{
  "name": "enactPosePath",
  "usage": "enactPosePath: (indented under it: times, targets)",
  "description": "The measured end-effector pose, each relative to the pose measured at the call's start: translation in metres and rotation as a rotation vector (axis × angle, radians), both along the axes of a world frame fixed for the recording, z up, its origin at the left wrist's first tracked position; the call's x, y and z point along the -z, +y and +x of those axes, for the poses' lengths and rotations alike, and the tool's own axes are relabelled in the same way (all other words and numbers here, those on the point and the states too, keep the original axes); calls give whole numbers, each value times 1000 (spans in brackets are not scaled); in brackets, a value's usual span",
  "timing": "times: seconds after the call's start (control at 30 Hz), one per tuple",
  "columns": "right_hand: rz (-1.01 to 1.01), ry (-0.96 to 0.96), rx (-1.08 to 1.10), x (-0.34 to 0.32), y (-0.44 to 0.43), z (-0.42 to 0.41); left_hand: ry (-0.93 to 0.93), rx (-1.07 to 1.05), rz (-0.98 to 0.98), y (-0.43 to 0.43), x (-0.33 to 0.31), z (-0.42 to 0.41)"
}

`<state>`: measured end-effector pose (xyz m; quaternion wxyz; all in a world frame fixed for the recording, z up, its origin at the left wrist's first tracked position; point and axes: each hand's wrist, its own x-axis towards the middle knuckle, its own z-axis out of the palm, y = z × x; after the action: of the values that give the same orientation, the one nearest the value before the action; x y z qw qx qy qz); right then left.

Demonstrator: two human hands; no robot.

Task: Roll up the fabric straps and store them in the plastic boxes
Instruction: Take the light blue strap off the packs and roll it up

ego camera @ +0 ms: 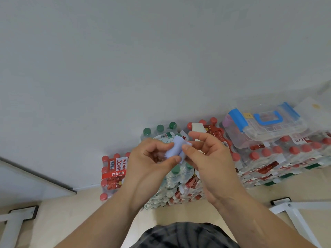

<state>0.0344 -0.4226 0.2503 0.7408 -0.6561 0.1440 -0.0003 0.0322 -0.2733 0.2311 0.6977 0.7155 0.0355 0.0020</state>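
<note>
A pale lilac fabric strap [174,146], partly rolled, is held up in front of me between both hands. My left hand [152,163] pinches its left side with thumb and fingers. My right hand [209,158] grips its right side, thumb on the front. A clear plastic box [265,129] with a blue handle and blue latches sits closed on top of the water-bottle packs at the right, well beyond my right hand.
Shrink-wrapped packs of water bottles, red-capped [112,174] and green-capped [159,129], are stacked against the white wall on a beige floor. White metal frame legs stand at the lower left [16,222] and lower right [295,212]. My dark shorts [186,237] fill the bottom centre.
</note>
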Motion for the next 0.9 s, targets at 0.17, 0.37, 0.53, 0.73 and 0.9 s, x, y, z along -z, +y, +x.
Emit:
enactPosePath:
  times: [0.17, 0.37, 0.53, 0.73, 0.9]
  targets:
    - [29, -14, 21, -2, 1, -2, -265, 3, 246, -7, 4, 1]
    - [-3, -16, -23, 1, -6, 0, -210, 86, 82, -4, 9, 1]
    - [-89, -42, -70, 1, -7, 2, 33, 93, -29, -10, 5, 1]
    - [-221, -68, -106, 3, -11, 2, 69, 34, -111, -25, 6, 8]
    - [-268, -82, -69, 0, -30, 4, 56, 28, -105, -49, 8, 15]
